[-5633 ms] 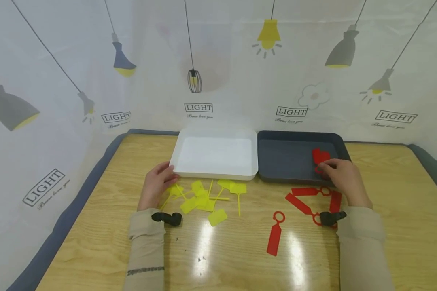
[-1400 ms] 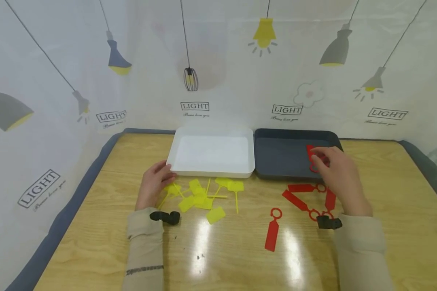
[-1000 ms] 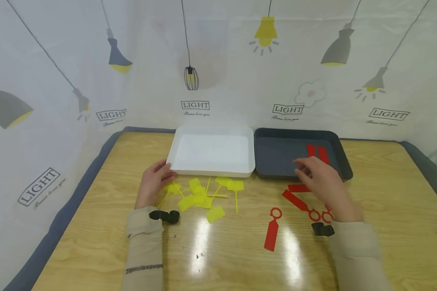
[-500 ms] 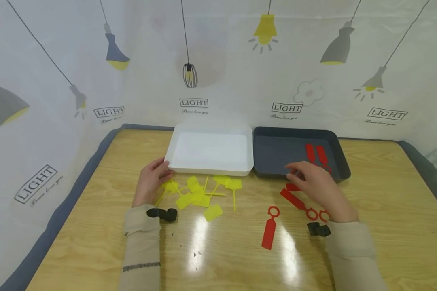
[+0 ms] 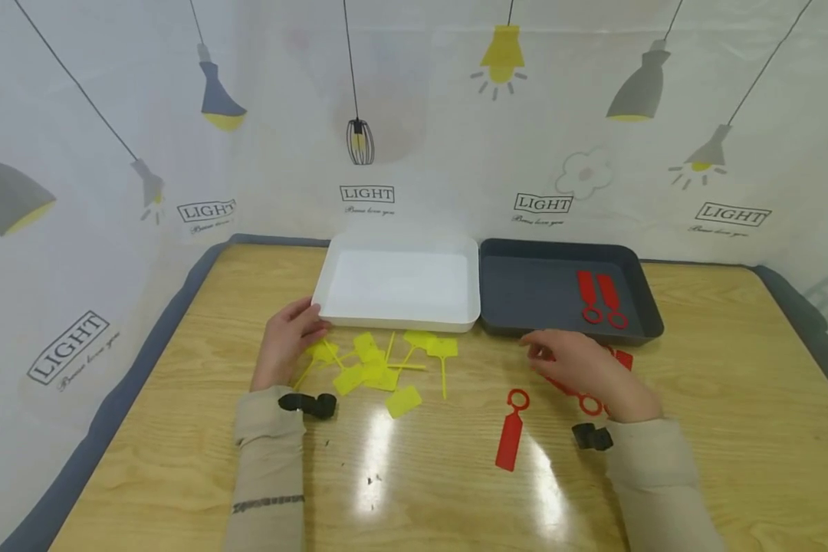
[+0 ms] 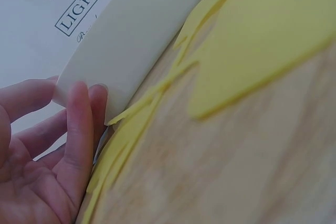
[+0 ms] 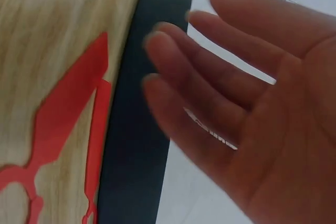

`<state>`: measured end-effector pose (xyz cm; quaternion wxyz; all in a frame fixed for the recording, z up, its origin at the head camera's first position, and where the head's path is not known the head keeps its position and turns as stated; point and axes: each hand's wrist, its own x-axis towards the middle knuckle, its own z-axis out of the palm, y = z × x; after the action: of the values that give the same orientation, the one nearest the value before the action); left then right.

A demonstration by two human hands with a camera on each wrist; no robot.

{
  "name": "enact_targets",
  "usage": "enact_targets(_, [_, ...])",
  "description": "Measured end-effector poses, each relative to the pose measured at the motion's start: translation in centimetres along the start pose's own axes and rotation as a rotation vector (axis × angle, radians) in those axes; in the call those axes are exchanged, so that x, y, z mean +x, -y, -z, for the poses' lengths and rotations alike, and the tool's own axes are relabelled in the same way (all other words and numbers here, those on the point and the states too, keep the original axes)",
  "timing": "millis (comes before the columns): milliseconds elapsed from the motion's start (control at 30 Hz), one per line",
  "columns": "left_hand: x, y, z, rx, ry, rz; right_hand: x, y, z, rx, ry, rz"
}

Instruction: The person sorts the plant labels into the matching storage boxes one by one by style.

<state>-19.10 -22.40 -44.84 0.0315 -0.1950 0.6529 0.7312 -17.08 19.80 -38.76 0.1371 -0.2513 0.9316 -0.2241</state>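
On your wooden table (image 5: 441, 491) stood the white tray (image 5: 403, 284) and, just beside it, the dark tray (image 5: 531, 295); your left hand (image 5: 283, 343) pinched the white tray's near left corner; your right hand (image 5: 583, 366) hovered, fingers loosely spread, over red ring-ended tags (image 7: 68, 108), two others inside the dark tray; yellow stemmed tags (image 5: 376, 373) lay before the white tray.

The left-hand tray (image 5: 400, 285) was white, the right-hand tray (image 5: 527, 295) charcoal. The ring-ended tags (image 5: 509, 443) were solid red, the stemmed tags (image 5: 443, 347) yellow. Tan wood grain covered the tabletop (image 5: 448, 491); the sleeves (image 5: 269, 468) were beige; the whitish backdrop (image 5: 441, 169) bore grey, blue and yellow lamps (image 5: 502, 50).
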Motion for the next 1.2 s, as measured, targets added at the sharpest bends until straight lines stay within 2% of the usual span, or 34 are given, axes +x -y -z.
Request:
enact_targets(167, [0.0,-0.1,-0.1,0.001,-0.002,-0.001,0.1,0.2,-0.4,0.027,0.087,-0.001])
enact_targets(500, [0.0,0.0,0.0,-0.001,0.007,-0.014,-0.1,-0.1,-1.3,0.061,0.073,0.079])
enact_targets(667, [0.0,0.0,0.0,-0.002,0.016,-0.015,-0.1,0.0,-1.5,0.07,0.103,0.061])
enact_targets(933, [-0.1,0.1,0.0,0.006,0.014,-0.015,0.2,0.4,-2.1,0.018,0.173,0.001])
enact_targets(1200, [-0.1,0.0,0.0,0.011,0.011,-0.012,0.3,0.8,-2.6,-0.028,0.192,0.054])
